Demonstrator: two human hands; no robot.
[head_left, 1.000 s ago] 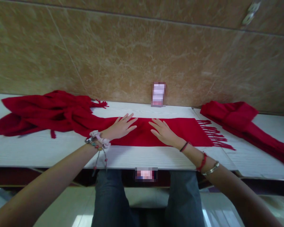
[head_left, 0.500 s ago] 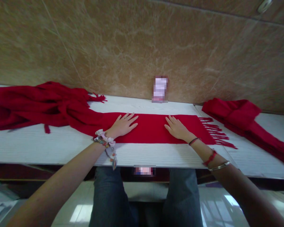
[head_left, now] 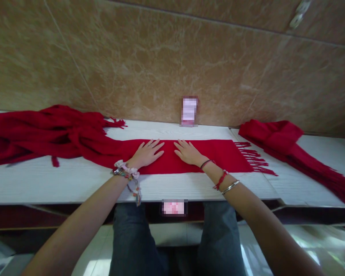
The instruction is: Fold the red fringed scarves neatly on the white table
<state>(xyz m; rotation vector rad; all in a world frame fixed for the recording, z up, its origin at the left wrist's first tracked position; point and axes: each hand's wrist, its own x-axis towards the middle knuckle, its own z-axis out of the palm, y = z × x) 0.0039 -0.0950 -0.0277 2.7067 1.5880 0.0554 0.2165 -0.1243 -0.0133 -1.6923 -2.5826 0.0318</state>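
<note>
Fingers spread, the left hand (head_left: 146, 154) and right hand (head_left: 188, 152) rest on the red scarf (head_left: 169, 157), flat between the near and far edges of the tabletop (head_left: 86, 182). Uneven pressure could ruck it; drag from the bunched cloth (head_left: 46, 132) toward the left could skew it.

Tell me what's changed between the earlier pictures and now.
The right hand moved rightward along the flat red scarf toward its fringe, then came back leftward, close to the left hand. Nothing was gripped or let go. The left hand stayed roughly in place, palm down; the flat scarf and the folded red scarf at right look unmoved.
</note>
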